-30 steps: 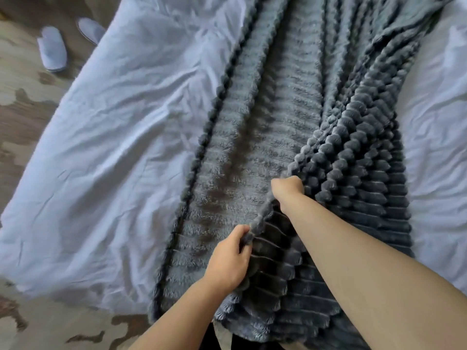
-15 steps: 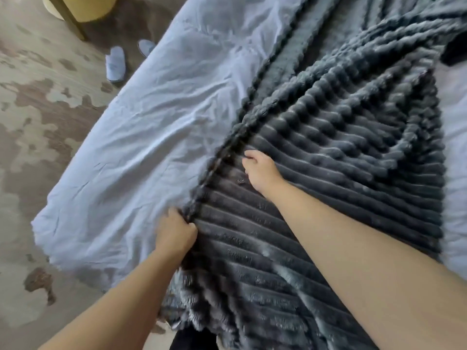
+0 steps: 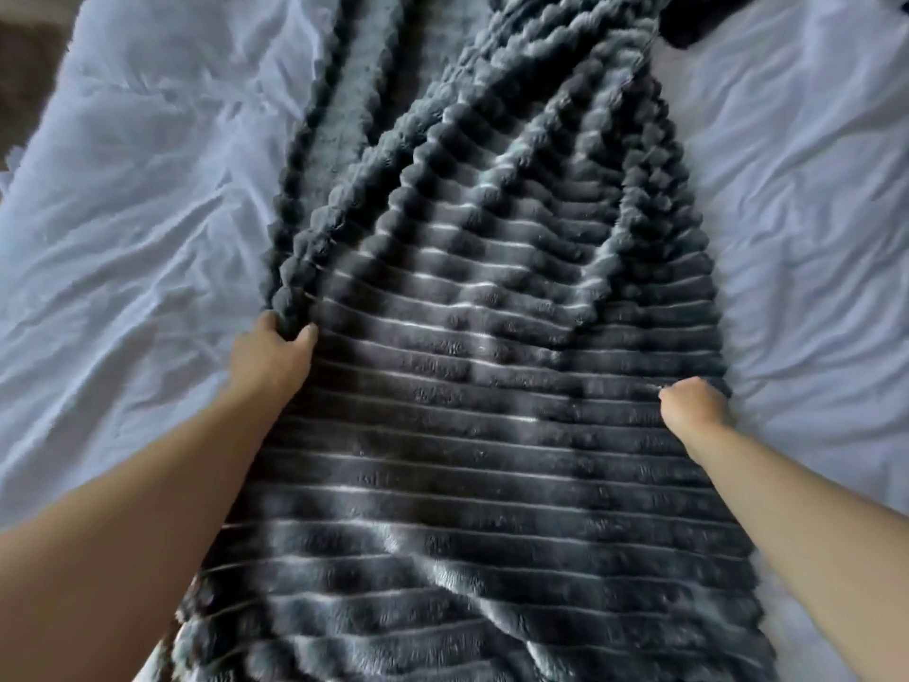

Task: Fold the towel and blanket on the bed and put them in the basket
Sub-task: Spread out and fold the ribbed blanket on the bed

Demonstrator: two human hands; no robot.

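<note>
Blanket (image 3: 492, 435) edges in L hand (image 3: 270, 356), R hand (image 3: 693, 406)

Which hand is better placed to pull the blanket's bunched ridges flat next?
Left, probably. The left hand grips the blanket at its left edge, right where the bunched ridges end; the right hand grips the flatter right edge, away from them.
</note>
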